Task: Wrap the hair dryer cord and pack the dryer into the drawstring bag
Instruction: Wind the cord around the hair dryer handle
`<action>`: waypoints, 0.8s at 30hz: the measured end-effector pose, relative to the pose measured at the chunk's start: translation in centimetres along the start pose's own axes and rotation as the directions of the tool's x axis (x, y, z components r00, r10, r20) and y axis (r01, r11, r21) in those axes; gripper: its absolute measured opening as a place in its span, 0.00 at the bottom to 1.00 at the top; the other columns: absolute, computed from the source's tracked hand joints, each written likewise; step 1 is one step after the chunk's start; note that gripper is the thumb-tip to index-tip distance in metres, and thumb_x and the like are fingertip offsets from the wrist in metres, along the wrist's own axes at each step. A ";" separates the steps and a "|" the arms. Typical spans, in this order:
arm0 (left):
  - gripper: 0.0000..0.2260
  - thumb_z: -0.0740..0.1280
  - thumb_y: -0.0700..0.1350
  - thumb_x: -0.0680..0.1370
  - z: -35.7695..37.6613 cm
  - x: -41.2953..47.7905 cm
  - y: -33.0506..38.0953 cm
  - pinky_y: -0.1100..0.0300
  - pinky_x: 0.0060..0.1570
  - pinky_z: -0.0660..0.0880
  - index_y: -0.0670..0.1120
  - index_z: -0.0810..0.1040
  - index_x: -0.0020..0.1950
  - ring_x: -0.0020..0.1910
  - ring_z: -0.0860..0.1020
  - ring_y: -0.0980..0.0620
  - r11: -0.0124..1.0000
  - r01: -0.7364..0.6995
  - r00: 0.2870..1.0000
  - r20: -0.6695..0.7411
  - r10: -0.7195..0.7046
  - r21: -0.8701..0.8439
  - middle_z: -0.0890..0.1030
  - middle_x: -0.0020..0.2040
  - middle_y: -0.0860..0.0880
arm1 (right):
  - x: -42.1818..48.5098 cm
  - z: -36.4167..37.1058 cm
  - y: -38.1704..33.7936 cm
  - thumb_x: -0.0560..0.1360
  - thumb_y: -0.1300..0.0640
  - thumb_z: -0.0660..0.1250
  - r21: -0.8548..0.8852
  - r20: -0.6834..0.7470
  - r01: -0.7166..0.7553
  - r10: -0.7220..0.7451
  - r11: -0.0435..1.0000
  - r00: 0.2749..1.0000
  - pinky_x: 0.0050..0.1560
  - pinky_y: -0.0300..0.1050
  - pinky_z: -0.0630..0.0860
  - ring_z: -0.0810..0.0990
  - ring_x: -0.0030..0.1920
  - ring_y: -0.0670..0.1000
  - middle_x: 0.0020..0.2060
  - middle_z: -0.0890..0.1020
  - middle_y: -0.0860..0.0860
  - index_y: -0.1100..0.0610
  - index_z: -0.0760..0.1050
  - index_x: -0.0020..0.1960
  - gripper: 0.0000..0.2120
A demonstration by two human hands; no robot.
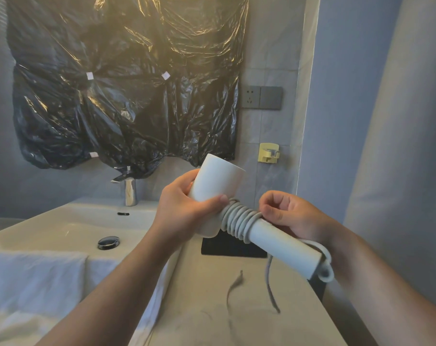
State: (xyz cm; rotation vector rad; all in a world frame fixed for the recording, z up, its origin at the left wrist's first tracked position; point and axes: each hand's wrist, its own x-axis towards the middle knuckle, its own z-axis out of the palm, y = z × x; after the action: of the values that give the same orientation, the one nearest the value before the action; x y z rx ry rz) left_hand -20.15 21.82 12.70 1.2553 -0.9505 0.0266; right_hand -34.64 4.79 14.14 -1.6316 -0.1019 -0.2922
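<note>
The left hand is closing around the barrel of the hair dryer, thumb lying across the front just above the first coil, fingers hidden behind the body. The right hand is pinching the cord against the upper handle, fingertips curled in at the last turn; nothing else is in its hold.

The dryer is being held in the air above the surface, just right of the sink. Several coils are sitting side by side on the upper handle, next to the barrel. A further length of cord is looping around the handle's foot near the right wrist, and a loose end is hanging down toward the surface.

To do this step well — keep the barrel locked in the left hand so the body is not rotating, and let the right hand lay each turn snug against the one before, with even, light tension. Avoid sharp bending where the cord leaves the foot. The free end probably needs tucking under a coil so the wrap is not springing open.

The long axis of the handle is running diagonally — foot toward the lower right, nearer the person; the barrel's open mouth is pointing up and away toward the wall. No drawstring bag can be identified with certainty; a dark flat item is lying behind the handle.
</note>
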 end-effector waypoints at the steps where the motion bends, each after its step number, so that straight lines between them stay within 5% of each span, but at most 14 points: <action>1: 0.27 0.79 0.53 0.59 0.0 0.0 0.0 0.38 0.44 0.82 0.52 0.83 0.58 0.49 0.83 0.38 1.000 0.012 1.000 -0.004 -0.012 -0.015 0.85 0.50 0.44 | 0.1 -0.1 -0.1 0.51 0.45 0.84 0.016 -0.006 0.000 0.000 1.000 1.000 0.29 0.41 0.78 0.80 0.29 0.49 0.32 0.80 0.52 0.54 0.78 0.37 0.23; 6: 0.25 0.78 0.52 0.60 0.8 -0.2 0.3 0.49 0.39 0.83 0.49 0.83 0.56 0.44 0.84 0.46 0.995 0.058 0.998 -0.034 -0.060 -0.078 0.86 0.47 0.45 | 0.7 0.1 -0.1 0.45 0.40 0.83 -0.008 -0.090 0.011 -0.012 1.000 0.996 0.26 0.38 0.76 0.79 0.26 0.47 0.29 0.80 0.49 0.56 0.76 0.37 0.30; 10: 0.18 0.77 0.50 0.64 1.7 0.0 0.5 0.53 0.37 0.82 0.50 0.83 0.52 0.40 0.83 0.51 0.994 0.056 0.989 -0.133 -0.068 -0.090 0.86 0.43 0.48 | 1.0 0.8 2.1 0.53 0.57 0.83 0.506 -0.176 0.174 -0.096 0.845 0.980 0.20 0.38 0.71 0.77 0.28 0.52 0.35 0.79 0.53 0.57 0.78 0.36 0.17; 12: 0.15 0.76 0.51 0.64 1.9 0.1 0.3 0.56 0.35 0.82 0.52 0.82 0.49 0.37 0.82 0.55 0.996 0.049 0.983 -0.173 -0.062 -0.080 0.85 0.41 0.51 | 1.2 1.3 2.7 0.66 0.63 0.71 0.627 -0.233 0.227 -0.099 0.745 0.967 0.19 0.36 0.68 0.75 0.26 0.51 0.37 0.78 0.54 0.58 0.78 0.38 0.03; 19: 0.09 0.77 0.51 0.65 1.8 0.4 -0.4 0.42 0.40 0.81 0.53 0.82 0.43 0.37 0.81 0.51 1.000 0.020 0.925 -0.379 -0.024 -0.015 0.84 0.40 0.49 | 1.3 3.6 3.8 0.75 0.68 0.59 0.486 -0.375 0.227 -0.033 0.844 0.926 0.20 0.33 0.56 0.61 0.23 0.42 0.29 0.67 0.51 0.57 0.72 0.47 0.08; 24: 0.15 0.74 0.58 0.64 1.5 0.4 -1.1 0.40 0.39 0.81 0.53 0.80 0.45 0.41 0.82 0.47 0.988 0.032 0.891 -0.451 0.041 0.152 0.83 0.39 0.52 | 1.0 5.2 3.7 0.81 0.65 0.55 0.099 -0.440 0.068 -0.018 0.993 0.898 0.21 0.35 0.58 0.64 0.25 0.44 0.33 0.70 0.52 0.56 0.73 0.52 0.09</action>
State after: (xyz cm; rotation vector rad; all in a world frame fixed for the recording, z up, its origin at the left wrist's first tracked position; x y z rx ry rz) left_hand -20.20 20.05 12.13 1.3138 -0.5494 0.3907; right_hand -32.17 9.50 10.56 -1.4171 0.1874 -0.6708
